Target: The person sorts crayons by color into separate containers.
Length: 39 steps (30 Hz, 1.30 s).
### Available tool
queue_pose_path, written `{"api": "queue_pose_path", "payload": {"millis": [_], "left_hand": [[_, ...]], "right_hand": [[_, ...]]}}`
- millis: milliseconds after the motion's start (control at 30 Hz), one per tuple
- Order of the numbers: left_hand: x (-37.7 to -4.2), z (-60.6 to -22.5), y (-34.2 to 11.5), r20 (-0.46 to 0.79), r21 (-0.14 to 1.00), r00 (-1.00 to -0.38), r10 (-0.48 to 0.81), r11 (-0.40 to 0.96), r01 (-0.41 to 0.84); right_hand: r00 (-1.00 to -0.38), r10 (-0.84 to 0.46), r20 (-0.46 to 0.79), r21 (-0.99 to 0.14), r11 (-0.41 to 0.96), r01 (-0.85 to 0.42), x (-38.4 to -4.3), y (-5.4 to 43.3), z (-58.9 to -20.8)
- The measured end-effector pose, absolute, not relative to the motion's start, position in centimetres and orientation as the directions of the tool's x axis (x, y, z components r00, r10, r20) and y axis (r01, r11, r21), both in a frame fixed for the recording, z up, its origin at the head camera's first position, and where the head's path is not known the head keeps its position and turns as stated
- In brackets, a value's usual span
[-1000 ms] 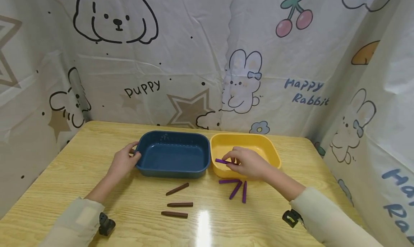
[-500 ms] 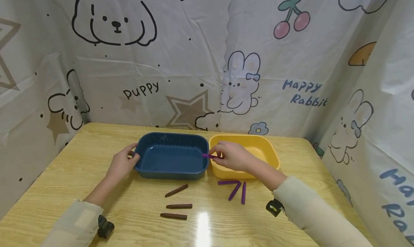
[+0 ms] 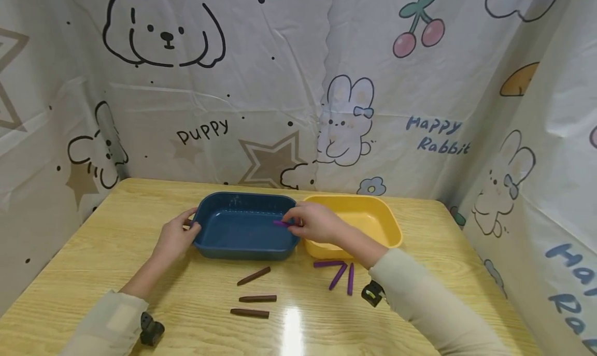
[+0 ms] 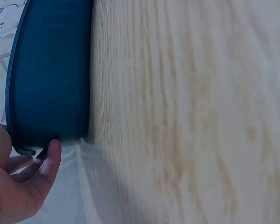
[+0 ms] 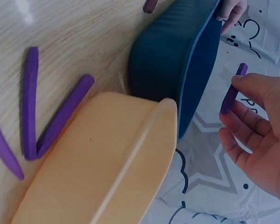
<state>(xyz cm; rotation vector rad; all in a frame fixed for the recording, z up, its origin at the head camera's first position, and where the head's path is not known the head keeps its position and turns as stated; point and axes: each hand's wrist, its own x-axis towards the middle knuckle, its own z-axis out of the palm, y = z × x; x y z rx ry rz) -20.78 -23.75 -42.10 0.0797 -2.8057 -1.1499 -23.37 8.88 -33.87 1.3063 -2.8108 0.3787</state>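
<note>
Between thumb and fingers my right hand pinches a purple crayon, held above the right end of the blue bin. At that bin's left end, my left hand grips the rim, thumb on one side and fingers against the outer wall, as the left wrist view shows. The yellow bin stands right beside the blue one, partly covered by my right hand and forearm. Several purple crayons lie on the table in front of the yellow bin. Brown crayons lie in front of the blue bin.
The wooden table reaches back to a printed cloth hanging behind it and at both sides. A bright glare spot shows near the table's front. The two bins stand close together near the back edge.
My right hand has moved left with the purple crayon, from over the yellow bin to over the blue bin. My left hand stays on the blue bin's rim.
</note>
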Motion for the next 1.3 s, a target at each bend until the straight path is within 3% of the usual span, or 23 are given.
{"api": "queue_pose_path", "payload": {"millis": [533,1300], "left_hand": [[-20.5,-42.0,-23.6,0.084,0.704,-0.994,-0.073,0.710,0.007],[-20.7,-42.2,-23.7,0.091,0.709,-0.994,-0.068,0.705,0.017]], "right_hand": [[-0.655,-0.754,0.054,-0.158,0.641,-0.751,-24.8,5.3,-35.5],[-0.717,-0.694,-0.065,-0.114,0.719,-0.686,-25.9,1.0,-36.5]]}}
